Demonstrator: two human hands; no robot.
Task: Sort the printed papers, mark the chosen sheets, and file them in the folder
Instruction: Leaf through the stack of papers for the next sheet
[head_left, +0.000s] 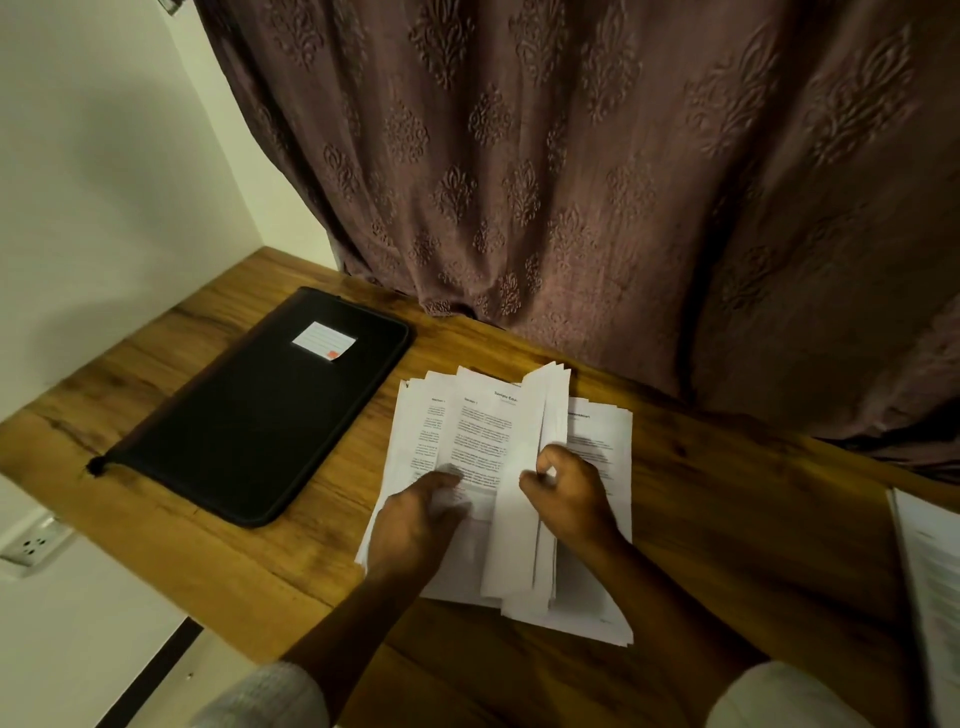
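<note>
Head view showed a wooden surface (727, 519) against a pale wall (104, 182) and a brown curtain (571, 182), with the folder (249, 415) lying closed at its left. Mid-surface, my left hand (415, 525) pressed the printed papers (467, 431) flat-fingered while my right hand (571, 499) pinched several of them, lifted on edge.

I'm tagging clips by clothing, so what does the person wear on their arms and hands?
No gloves, rings or watch show on the left hand or the right hand, and the forearms are uncovered. At the bottom edge, the left sleeve is a pale grey ribbed knit; the right sleeve looks pale cream.
</note>
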